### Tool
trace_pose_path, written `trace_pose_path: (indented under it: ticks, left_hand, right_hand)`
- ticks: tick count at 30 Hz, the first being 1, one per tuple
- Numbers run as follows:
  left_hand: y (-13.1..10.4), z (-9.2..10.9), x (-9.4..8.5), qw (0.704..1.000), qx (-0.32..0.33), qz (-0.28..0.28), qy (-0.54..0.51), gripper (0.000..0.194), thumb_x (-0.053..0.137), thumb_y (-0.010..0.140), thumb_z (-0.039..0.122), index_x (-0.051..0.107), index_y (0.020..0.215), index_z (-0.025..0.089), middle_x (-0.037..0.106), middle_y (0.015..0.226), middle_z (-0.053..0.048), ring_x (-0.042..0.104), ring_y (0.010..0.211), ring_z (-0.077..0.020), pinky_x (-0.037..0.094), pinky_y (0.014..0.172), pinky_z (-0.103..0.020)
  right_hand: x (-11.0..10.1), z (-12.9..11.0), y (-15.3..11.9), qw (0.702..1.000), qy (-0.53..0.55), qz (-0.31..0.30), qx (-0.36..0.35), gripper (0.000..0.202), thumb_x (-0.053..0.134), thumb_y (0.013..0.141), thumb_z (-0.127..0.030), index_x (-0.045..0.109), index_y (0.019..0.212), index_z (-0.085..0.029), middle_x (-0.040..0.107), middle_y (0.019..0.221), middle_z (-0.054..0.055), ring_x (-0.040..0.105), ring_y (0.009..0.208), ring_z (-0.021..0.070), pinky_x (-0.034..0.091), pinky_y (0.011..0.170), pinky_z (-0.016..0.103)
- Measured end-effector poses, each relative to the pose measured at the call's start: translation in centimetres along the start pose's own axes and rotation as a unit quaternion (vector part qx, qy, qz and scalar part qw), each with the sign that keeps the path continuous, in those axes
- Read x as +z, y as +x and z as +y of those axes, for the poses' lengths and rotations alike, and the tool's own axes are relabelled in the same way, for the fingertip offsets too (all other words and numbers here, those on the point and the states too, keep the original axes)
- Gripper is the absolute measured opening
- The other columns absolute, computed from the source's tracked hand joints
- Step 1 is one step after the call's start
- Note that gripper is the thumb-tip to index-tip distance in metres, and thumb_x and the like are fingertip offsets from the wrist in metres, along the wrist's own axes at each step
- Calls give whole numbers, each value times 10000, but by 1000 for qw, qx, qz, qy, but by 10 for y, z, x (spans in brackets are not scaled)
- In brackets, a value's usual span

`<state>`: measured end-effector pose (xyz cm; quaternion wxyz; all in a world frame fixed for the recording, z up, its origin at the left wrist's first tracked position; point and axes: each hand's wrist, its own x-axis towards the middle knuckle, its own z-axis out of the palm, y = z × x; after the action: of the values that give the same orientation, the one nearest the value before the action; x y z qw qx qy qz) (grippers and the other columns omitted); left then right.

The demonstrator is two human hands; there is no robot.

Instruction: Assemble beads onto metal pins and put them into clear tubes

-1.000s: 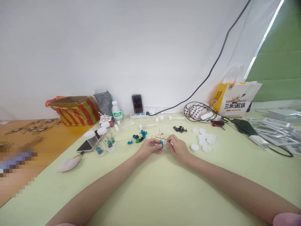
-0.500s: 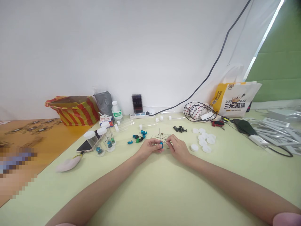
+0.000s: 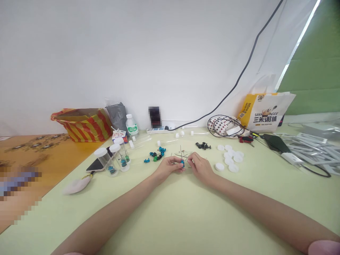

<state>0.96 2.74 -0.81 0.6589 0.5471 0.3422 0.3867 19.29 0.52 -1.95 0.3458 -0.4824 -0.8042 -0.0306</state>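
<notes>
My left hand (image 3: pixel 170 166) pinches a small shiny blue piece (image 3: pixel 182 163) between thumb and fingers, and a thin rod rises from it. Just to the right, my right hand (image 3: pixel 200 167) is closed in a pinch; what sits in its fingertips is too small to make out. Behind both hands lie several thin metal rods (image 3: pixel 183 154). A pile of blue, green and black small parts (image 3: pixel 158 154) is left of my left hand. Black small parts (image 3: pixel 203 145) lie beyond my right hand, and white round caps (image 3: pixel 228 158) are spread to its right.
At left stand clear capped tubes (image 3: pixel 122 159) with blue and green pieces inside, beside a phone (image 3: pixel 96 165). Further back are a bottle (image 3: pixel 131 124) and lying tubes (image 3: pixel 168 141). A cable (image 3: pixel 240 76) crosses down to a power strip (image 3: pixel 156 130). Grey frames (image 3: pixel 313 148) lie at right.
Almost nothing differs. Both hands keep their pinch in the same place, with only a very slight shift at the fingertips.
</notes>
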Motion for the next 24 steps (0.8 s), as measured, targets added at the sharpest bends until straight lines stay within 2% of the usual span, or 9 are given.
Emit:
trace_pose_path:
  ticks: [10, 24]
  left_hand:
    - [-1, 2, 2, 1000, -9, 16, -10, 331, 772, 566, 261, 621, 823, 116, 653, 707, -26, 654, 648, -160, 509, 644, -275]
    - [-1, 0, 0, 1000, -4, 3, -4, 320, 764, 579, 262, 618, 825, 118, 655, 713, -28, 650, 650, -153, 508, 640, -264]
  right_hand:
    - [-1, 0, -1, 1000, 9, 13, -2, 160, 318, 903, -228, 466, 852, -198, 552, 818, 25, 538, 681, 143, 356, 560, 238]
    - [0, -2, -1, 1000, 18, 13, -12, 142, 328, 898, -213, 464, 863, -199, 550, 822, 32, 544, 694, 149, 380, 580, 244]
